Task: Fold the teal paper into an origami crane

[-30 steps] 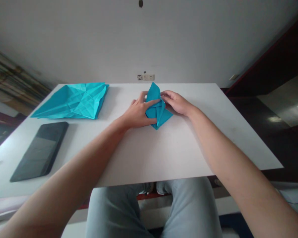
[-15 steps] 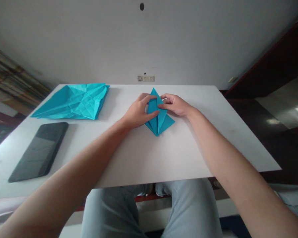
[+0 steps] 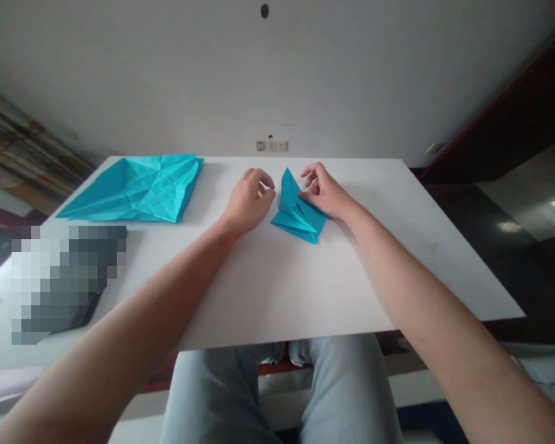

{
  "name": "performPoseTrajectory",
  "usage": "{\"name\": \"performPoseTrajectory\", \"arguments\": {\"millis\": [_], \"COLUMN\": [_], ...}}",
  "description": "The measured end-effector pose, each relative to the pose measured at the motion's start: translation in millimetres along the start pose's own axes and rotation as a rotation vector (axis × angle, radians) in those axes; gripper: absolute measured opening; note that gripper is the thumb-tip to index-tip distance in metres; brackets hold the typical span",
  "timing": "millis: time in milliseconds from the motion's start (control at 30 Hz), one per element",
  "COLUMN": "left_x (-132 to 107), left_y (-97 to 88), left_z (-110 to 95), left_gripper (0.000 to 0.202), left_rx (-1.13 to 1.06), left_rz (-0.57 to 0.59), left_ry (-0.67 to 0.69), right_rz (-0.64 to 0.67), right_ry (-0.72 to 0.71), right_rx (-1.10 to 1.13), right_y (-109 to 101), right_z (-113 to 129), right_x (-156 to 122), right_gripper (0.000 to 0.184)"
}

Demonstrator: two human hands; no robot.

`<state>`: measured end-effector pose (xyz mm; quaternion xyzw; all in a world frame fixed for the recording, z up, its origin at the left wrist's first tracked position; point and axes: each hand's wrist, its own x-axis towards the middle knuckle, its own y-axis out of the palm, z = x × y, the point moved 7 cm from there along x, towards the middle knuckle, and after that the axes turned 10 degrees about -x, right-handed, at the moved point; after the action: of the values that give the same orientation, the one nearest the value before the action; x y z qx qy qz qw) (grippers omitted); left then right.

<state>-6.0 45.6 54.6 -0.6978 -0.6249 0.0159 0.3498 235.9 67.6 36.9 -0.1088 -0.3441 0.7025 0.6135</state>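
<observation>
A small folded blue paper piece (image 3: 298, 214) lies on the white table (image 3: 277, 290), its pointed tip facing away from me. My left hand (image 3: 250, 200) rests just left of it with the fingers loosely curled, holding nothing and apart from the paper. My right hand (image 3: 322, 192) is at the paper's right side. Its thumb presses on the folded edge while the other fingers are lifted and apart.
A large creased blue sheet (image 3: 139, 188) lies at the table's far left. A dark flat object (image 3: 69, 277), blurred out, sits near the left front edge. Wall sockets (image 3: 271, 145) are behind the table, and my knees (image 3: 282, 394) show below its near edge.
The raised paper flap has been folded down flat. My left hand has let go and drawn back to the left; my right hand's fingers have lifted, leaving the thumb on the paper.
</observation>
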Motion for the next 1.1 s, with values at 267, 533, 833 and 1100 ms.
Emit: {"name": "performPoseTrajectory", "arguments": {"millis": [267, 533, 833, 1100], "left_x": [-13, -27, -27, -16], "left_y": [19.4, 33.2, 32.5, 25.2], "left_z": [-24, -21, -18, -6], "left_gripper": [0.031, 0.086, 0.122, 0.082], "left_rx": [0.089, 0.304, 0.286, 0.018], "left_rz": [0.238, 0.453, 0.41, 0.226], "left_ry": [0.119, 0.063, 0.033, -0.126], "right_rz": [0.103, 0.108, 0.08, 0.182], "right_ry": [-0.108, -0.081, -0.086, -0.016], "right_rx": [-0.154, -0.115, -0.122, 0.09], "right_y": [8, 11, 12, 19], "right_z": [7, -1, -9, 2], "right_x": [0, 0, 3, -3], "right_gripper": [0.013, 0.023, 0.039, 0.05]}}
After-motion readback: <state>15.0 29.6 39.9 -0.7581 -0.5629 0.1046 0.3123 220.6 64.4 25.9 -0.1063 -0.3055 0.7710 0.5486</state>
